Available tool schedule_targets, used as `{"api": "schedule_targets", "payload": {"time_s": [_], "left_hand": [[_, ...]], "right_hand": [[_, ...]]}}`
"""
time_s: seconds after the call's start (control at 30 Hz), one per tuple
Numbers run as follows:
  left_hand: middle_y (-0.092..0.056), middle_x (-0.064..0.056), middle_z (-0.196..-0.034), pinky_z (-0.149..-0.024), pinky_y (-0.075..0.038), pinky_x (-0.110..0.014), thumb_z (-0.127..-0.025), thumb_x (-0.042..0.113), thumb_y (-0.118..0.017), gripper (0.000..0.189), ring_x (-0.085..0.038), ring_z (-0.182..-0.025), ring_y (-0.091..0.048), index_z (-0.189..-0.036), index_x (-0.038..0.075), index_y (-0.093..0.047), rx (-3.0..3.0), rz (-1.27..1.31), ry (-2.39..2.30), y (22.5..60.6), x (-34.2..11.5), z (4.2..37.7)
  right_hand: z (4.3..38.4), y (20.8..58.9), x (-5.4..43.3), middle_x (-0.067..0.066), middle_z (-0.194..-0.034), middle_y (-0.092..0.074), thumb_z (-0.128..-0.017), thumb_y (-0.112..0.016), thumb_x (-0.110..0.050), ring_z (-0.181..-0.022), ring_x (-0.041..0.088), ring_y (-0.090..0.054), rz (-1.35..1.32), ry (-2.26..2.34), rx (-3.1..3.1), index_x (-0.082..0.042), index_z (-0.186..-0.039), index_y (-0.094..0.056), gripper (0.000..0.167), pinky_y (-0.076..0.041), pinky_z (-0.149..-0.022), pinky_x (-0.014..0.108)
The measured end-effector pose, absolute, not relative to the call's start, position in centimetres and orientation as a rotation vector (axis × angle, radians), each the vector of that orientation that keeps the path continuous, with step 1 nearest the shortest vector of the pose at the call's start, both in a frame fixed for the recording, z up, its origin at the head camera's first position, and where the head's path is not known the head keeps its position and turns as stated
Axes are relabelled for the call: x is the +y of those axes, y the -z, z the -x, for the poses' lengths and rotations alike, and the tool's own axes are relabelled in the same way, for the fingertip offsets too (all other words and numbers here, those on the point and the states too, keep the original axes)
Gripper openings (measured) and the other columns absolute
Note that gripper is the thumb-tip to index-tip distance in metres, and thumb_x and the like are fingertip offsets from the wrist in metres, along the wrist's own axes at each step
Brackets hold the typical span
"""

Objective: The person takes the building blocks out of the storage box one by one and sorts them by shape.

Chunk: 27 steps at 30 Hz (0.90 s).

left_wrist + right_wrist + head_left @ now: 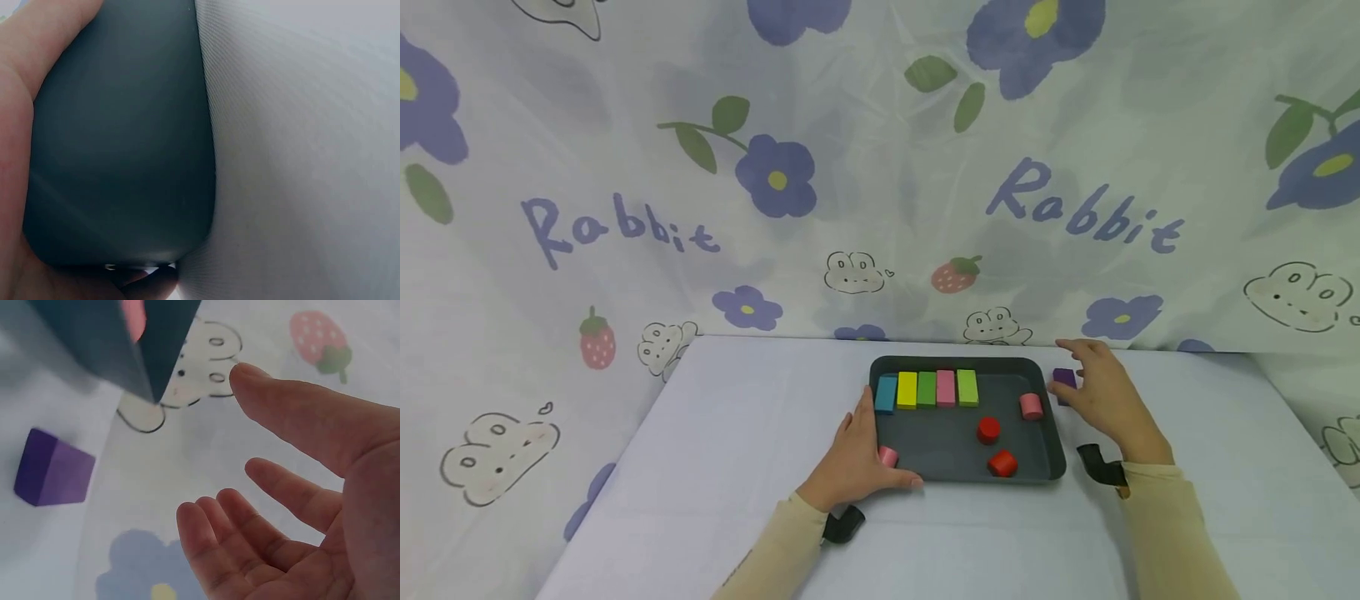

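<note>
A dark grey tray (pixel 955 467) lies on the white table, its front left corner framed by my left hand (pixel 856 454). The left fingers stretch along the tray's left side and the thumb lies along its front edge. In the left wrist view the tray wall (pixel 125 137) fills the space beside the thumb. My right hand (pixel 1105 396) hovers just right of the tray, thumb and fingers spread with nothing between them. Close to it, a purple block (pixel 1063 379) stands on the table outside the tray; the right wrist view shows this purple block (pixel 55 469) apart from the fingertips.
Along the tray's back stand blue (pixel 886 394), yellow (pixel 907 390), green (pixel 927 389), pink (pixel 946 388) and light green (pixel 967 388) blocks. Pink (pixel 1032 407) and red (pixel 988 430) cylinders, another red piece (pixel 1003 463) and a pink piece (pixel 888 457) lie loose. Behind hangs a printed cloth (pixel 880 208).
</note>
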<state>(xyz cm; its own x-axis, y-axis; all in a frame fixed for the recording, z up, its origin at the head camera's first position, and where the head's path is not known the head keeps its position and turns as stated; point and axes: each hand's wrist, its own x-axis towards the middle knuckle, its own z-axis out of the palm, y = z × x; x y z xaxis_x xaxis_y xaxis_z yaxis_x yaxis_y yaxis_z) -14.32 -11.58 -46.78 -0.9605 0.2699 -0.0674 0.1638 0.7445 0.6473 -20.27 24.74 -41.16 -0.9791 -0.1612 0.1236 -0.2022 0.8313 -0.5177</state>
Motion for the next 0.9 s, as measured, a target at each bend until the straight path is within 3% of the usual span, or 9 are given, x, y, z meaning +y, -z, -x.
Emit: {"api": "schedule_targets", "payload": {"time_s": [0.3,0.5,0.7,0.9], "left_hand": [[-0.005,-0.016,-0.168,-0.123,-0.008,-0.052,-0.063,0.067,-0.086,0.148,-0.028,-0.152,-0.019,-0.16,0.0,0.005,2.791,-0.352,-1.005,46.8,-11.6,14.3],[-0.005,-0.014,-0.168,-0.123,-0.008,-0.051,-0.063,0.068,-0.086,0.149,-0.027,-0.152,-0.019,-0.16,0.001,0.006,2.782,-0.348,-1.002,46.9,-11.6,14.4],[-0.004,-0.014,-0.168,-0.123,-0.007,-0.051,-0.063,0.068,-0.086,0.149,-0.026,-0.153,-0.018,-0.16,0.002,0.006,2.777,-0.351,-1.005,46.9,-11.6,14.4],[-0.005,-0.014,-0.168,-0.123,-0.008,-0.051,-0.062,0.067,-0.086,0.149,-0.027,-0.152,-0.019,-0.16,0.001,0.005,2.779,-0.34,-1.008,46.7,-11.5,14.3]], "right_hand": [[19.2,39.8,22.8,0.032,-0.14,-0.043,-0.086,-0.08,-0.013,-0.128,0.051,-0.043,-0.371,-0.874,-2.864,0.006,-0.141,-0.049,0.066,-0.036,-0.105,0.068],[18.8,39.8,21.5,0.031,-0.137,-0.046,-0.087,-0.078,-0.015,-0.119,0.048,-0.051,-0.324,-0.929,-2.835,0.005,-0.141,-0.051,0.063,-0.042,-0.1,0.066],[18.6,40.1,20.6,0.03,-0.135,-0.047,-0.087,-0.079,-0.014,-0.102,0.041,-0.058,-0.294,-0.929,-2.822,0.004,-0.14,-0.053,0.062,-0.051,-0.085,0.057],[18.4,40.0,19.9,0.03,-0.137,-0.047,-0.088,-0.078,-0.014,-0.103,0.044,-0.06,-0.314,-0.947,-2.818,0.004,-0.141,-0.052,0.061,-0.052,-0.085,0.057]]}}
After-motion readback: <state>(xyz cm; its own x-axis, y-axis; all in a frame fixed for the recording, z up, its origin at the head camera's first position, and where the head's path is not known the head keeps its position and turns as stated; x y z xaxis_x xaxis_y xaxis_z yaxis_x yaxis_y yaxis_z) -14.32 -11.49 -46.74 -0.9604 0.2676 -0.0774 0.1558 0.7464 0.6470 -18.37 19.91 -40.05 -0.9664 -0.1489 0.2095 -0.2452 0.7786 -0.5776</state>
